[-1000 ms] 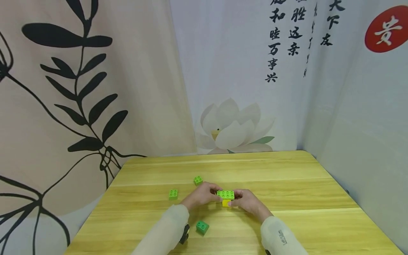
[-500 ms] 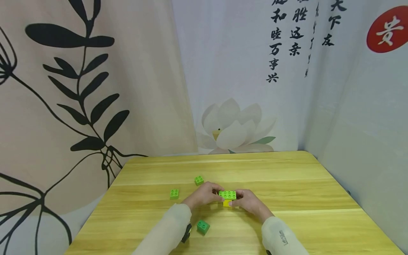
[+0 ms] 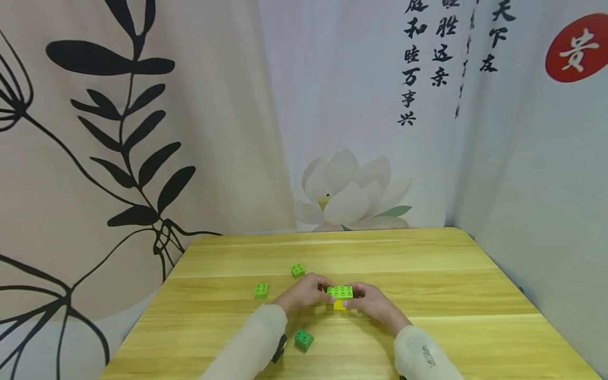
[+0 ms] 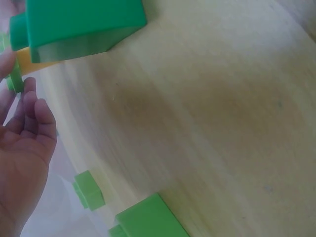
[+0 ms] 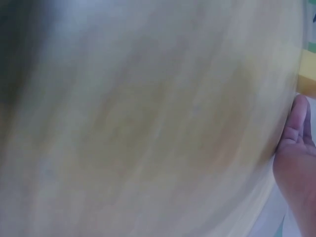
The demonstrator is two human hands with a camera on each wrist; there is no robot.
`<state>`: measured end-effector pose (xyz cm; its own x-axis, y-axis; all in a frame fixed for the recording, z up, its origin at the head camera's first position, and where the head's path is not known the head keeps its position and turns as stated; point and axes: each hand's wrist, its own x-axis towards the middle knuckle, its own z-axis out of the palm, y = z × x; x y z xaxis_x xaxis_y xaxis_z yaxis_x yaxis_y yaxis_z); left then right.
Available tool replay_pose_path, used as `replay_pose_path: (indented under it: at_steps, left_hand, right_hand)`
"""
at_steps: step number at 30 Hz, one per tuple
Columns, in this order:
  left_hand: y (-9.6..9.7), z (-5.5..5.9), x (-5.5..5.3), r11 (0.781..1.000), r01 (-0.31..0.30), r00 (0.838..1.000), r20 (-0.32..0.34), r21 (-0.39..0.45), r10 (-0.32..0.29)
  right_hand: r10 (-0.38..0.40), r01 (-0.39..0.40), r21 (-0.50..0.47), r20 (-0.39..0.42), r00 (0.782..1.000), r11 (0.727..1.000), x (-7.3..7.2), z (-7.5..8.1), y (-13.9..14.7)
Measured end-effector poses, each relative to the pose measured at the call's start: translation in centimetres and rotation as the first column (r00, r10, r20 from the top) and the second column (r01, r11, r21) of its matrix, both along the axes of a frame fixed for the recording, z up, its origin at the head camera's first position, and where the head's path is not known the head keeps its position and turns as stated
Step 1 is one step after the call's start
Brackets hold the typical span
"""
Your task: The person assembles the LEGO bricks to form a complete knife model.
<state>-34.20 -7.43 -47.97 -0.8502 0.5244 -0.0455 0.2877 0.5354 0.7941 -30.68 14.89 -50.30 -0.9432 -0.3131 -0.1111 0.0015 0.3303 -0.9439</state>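
Far left: dark plant print [image 3: 128, 132] on the cloth backdrop. Wooden tabletop [image 3: 475, 338] in front of it. First small lime brick [image 3: 261, 291] on the table, studs up, well clear of the fingers. Then second small lime brick [image 3: 297, 271], farther back, just behind the left hand [image 3: 306, 292]. Dark green brick [image 3: 304, 340] sits nearer the person, by the left cuff. Left thumb and fingers pinch the long lime brick [image 3: 340, 293] at its left end, between both hands, directly above the yellow brick [image 3: 340, 305]. Can't tell if fully seated. Right hand [image 3: 375, 304] pinches yellow from the right, thumb on its near side; rear fingertips hidden.
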Motion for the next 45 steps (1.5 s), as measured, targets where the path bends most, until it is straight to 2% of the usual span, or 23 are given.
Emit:
replay_pose_path:
  at_steps: [6,11,24,34,45]
  left_hand:
    - [0.05,-0.10,-0.10,1.000,0.006,1.000,-0.003,-0.009,-0.006]
    - [0.04,-0.16,-0.12,1.000,0.011,1.000,-0.001,0.004,-0.011]
    - [-0.11,-0.44,-0.03,0.999,-0.013,1.000,0.009,0.038,0.012]
    - [-0.19,-0.84,0.13,0.995,-0.052,0.998,0.029,0.084,0.050]
    - [-0.70,-0.82,0.37,0.998,-0.012,1.000,0.017,0.063,0.011]
  right_hand:
    - [-0.042,0.042,-0.064,0.004,0.999,0.997,-0.07,-0.05,0.27]
    - [-0.079,0.080,-0.075,0.014,0.997,0.994,-0.16,-0.12,0.36]
    - [-0.092,0.093,-0.051,0.019,0.996,0.994,-0.10,-0.08,0.21]
    - [-0.089,0.090,-0.044,0.035,0.995,0.995,-0.14,0.12,0.23]
    - [-0.096,0.097,-0.049,0.020,0.995,0.994,0.02,-0.34,0.26]
